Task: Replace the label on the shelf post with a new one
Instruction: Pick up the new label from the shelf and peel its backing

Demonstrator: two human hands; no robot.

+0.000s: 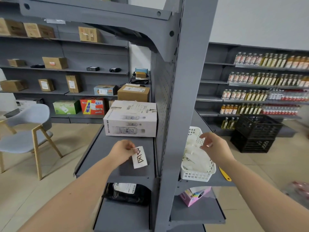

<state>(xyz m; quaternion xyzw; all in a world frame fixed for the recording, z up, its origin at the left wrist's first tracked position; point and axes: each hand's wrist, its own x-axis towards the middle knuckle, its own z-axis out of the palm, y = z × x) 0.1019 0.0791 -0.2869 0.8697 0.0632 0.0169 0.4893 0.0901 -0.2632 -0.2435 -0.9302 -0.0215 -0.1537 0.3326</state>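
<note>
My left hand (122, 152) pinches the top edge of a white paper label (140, 157) with black handwritten characters, holding it above the grey shelf board (103, 148) to the left of the shelf post. The grey upright shelf post (182, 91) runs down the middle of the view and shows no label on its visible face. My right hand (211, 145) hovers to the right of the post, fingers spread and holding nothing, over a white plastic basket (198, 174) filled with white paper scraps.
A white carton of bottles (132, 121) sits on the shelf behind the label. A yellow utility knife (224, 174) lies beside the basket. A pink box (194, 195) rests on the lower right shelf, a black bag (127, 193) on the lower left. Black crates (255, 133) stand on the right, a chair (28, 131) on the left.
</note>
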